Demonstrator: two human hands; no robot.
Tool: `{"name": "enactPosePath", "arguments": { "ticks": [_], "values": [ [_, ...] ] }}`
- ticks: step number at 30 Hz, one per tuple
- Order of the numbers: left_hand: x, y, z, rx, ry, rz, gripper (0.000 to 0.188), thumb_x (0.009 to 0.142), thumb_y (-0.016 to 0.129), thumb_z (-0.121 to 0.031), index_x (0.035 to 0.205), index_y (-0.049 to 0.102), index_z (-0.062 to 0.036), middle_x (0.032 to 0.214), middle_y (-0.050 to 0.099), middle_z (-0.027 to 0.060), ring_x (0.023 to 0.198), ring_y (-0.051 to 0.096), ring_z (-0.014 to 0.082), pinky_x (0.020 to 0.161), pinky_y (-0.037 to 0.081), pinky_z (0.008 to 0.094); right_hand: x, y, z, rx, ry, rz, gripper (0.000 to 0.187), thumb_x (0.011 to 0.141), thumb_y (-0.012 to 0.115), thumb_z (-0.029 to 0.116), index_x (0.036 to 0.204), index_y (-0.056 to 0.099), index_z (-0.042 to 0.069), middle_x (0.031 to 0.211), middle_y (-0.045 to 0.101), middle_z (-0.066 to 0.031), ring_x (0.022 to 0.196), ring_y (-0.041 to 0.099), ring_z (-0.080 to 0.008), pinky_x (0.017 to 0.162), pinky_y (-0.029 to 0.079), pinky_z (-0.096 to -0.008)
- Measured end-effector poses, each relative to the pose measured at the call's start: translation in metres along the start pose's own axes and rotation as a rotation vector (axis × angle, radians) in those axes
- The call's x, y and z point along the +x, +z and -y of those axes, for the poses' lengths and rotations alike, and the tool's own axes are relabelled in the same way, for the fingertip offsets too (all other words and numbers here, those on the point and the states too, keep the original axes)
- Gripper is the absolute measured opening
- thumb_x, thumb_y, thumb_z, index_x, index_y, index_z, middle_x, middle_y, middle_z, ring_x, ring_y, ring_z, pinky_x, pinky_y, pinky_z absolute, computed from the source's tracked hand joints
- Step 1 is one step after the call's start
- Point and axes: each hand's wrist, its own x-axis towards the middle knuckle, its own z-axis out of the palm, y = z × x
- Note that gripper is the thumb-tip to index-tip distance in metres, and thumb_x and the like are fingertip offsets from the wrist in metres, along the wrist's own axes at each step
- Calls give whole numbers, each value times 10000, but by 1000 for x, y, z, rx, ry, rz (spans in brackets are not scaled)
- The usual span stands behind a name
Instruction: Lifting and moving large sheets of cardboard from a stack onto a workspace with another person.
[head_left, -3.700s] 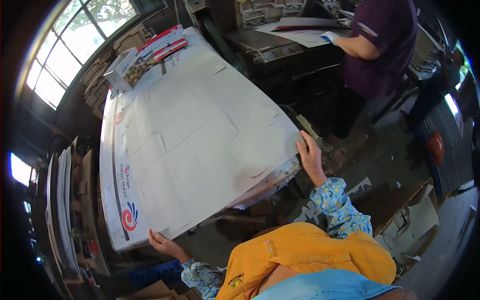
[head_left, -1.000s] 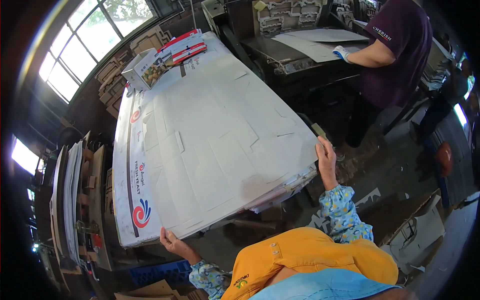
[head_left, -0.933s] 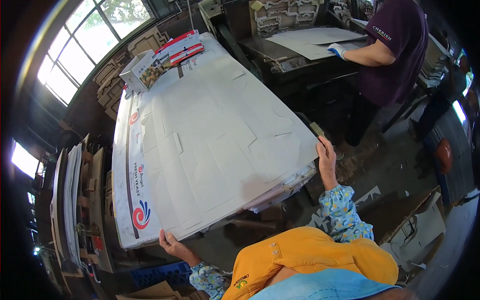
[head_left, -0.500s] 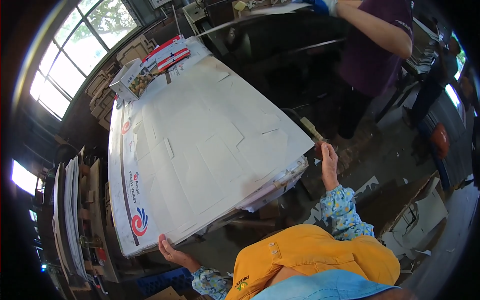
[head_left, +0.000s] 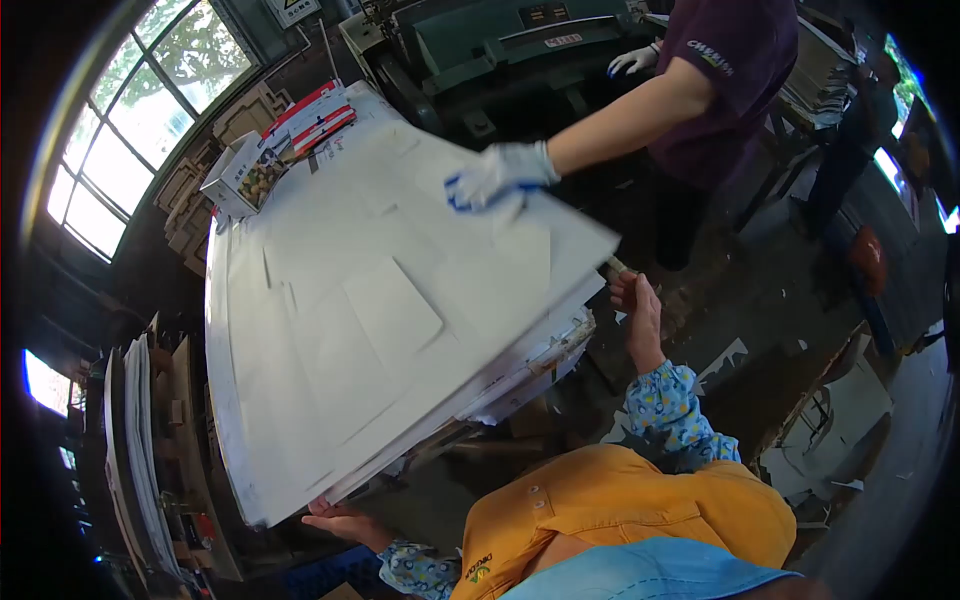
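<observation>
Head view: a big white sheet [head_left: 340,320] lies on top of a pile [head_left: 550,352], to the left and in the middle, with one long edge toward the person. The left hand [head_left: 345,525] is palm up at the sheet's near left corner, its fingertips right by the edge; I cannot tell if it pinches the sheet. The right hand [head_left: 640,312] is just below the sheet's right corner with its fingers bent; I cannot tell if it grips anything. Another person, in a purple shirt [head_left: 730,90], reaches in from the right, and one white and blue glove [head_left: 495,178] is over the sheet, a bit blurry. At the far end of the pile sit a box [head_left: 236,184] with a food picture and some red and white packs [head_left: 312,125]. Behind them is a bright window [head_left: 150,110].
</observation>
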Motion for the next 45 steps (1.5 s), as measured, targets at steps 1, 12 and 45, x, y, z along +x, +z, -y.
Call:
{"name": "enactPosePath", "arguments": {
  "ticks": [1, 12, 45],
  "values": [
    [4, -5, 2, -98, -37, -42, 653, 919, 219, -519, 1213, 445, 18, 1180, 499, 151, 1108, 449, 237, 964, 335, 356, -1, 4, 4, 0, 2, 2, 388, 923, 416, 351, 1051, 553, 11, 960, 591, -68, 834, 554, -130, 760, 438, -255],
    [-14, 9, -10, 185, 75, 94, 418, 928, 393, -322, 1183, 477, -2, 1152, 507, 120, 1051, 476, 215, 917, 368, 314, 2, 50, 19, -264, -213, 109, 433, 919, 411, 375, 1143, 514, 19, 1093, 562, -91, 1009, 512, -164, 878, 375, -264],
    [-10, 17, 5, 369, 95, -9, 313, 893, 373, -110, 1166, 472, 6, 1144, 498, 131, 1020, 483, 230, 903, 382, 320, 8, 56, -4, -762, -321, 85, 323, 848, 518, 191, 1098, 545, -12, 1090, 576, -171, 1015, 543, -293, 871, 419, -344]
  ]
}}
